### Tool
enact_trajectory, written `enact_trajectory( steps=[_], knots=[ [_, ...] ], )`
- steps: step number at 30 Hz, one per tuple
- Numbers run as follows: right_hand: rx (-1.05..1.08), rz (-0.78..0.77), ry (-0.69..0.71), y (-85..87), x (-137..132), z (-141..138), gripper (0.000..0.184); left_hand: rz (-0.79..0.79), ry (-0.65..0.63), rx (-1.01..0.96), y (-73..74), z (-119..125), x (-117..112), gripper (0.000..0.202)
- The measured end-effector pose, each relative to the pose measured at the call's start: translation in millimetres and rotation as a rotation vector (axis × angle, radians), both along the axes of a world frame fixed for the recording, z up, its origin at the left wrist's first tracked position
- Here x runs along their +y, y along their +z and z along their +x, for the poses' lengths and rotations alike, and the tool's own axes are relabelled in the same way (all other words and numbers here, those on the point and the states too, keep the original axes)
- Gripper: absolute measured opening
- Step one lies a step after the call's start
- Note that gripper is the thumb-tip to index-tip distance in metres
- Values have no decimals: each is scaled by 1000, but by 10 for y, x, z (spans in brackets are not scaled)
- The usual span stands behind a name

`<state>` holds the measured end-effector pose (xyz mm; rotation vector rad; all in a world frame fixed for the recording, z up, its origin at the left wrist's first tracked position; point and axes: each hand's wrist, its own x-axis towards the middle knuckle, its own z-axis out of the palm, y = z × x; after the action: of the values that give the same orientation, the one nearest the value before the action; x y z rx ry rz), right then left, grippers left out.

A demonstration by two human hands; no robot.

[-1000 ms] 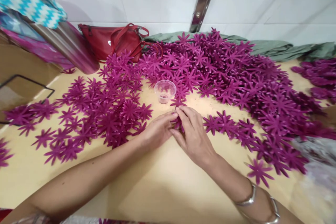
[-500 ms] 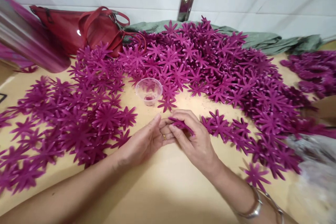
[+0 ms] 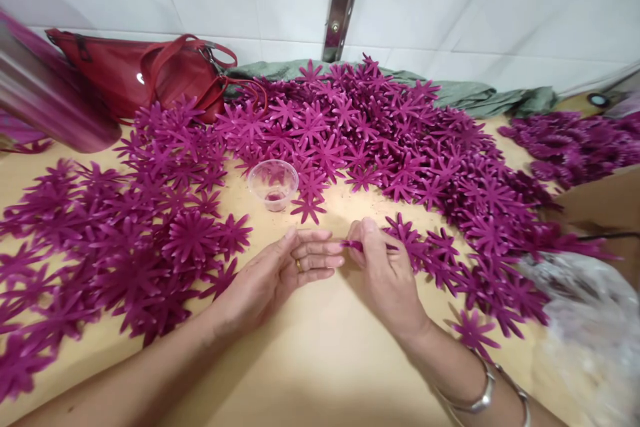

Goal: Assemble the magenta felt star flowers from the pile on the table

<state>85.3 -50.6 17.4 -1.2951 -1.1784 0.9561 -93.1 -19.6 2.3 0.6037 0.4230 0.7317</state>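
Observation:
My right hand [image 3: 387, 283] pinches a purple star-shaped petal piece [image 3: 354, 246] between thumb and fingers; most of that piece is hidden. My left hand [image 3: 280, 273], with a ring on one finger, is open with its fingers stretched out toward the piece. Its fingertips lie right at the piece's left end, though I cannot tell if they touch. Just beyond my hands stands a small clear plastic cup [image 3: 273, 185] with a little dark purple matter at its bottom. Loose purple flower pieces [image 3: 193, 237] lie in heaps on both sides.
A large heap of purple flower pieces [image 3: 400, 127] runs along the back over a green cloth [image 3: 473, 95]. A red handbag [image 3: 120, 73] and a shiny pink roll [image 3: 65, 87] stand at the left. At the right lie a plastic bag [image 3: 585, 320] and a cardboard box [image 3: 605, 213].
My right hand has drawn back to the right with the petal piece, away from the left palm. My left hand's fingers have straightened. The view has shifted slightly.

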Motion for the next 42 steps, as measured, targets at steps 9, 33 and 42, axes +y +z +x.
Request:
enact_trajectory(
  steps=[9, 33, 42],
  knots=[
    [-354, 334, 149, 100, -100, -109, 14, 147, 45, 187, 13, -14, -84, 37],
    [-703, 610, 341, -18, 22, -27, 70, 99, 212, 213, 95, 14, -120, 28],
    [-463, 475, 103, 15, -16, 22, 35, 189, 172, 286, 45, 1, -161, 38]
  ],
)
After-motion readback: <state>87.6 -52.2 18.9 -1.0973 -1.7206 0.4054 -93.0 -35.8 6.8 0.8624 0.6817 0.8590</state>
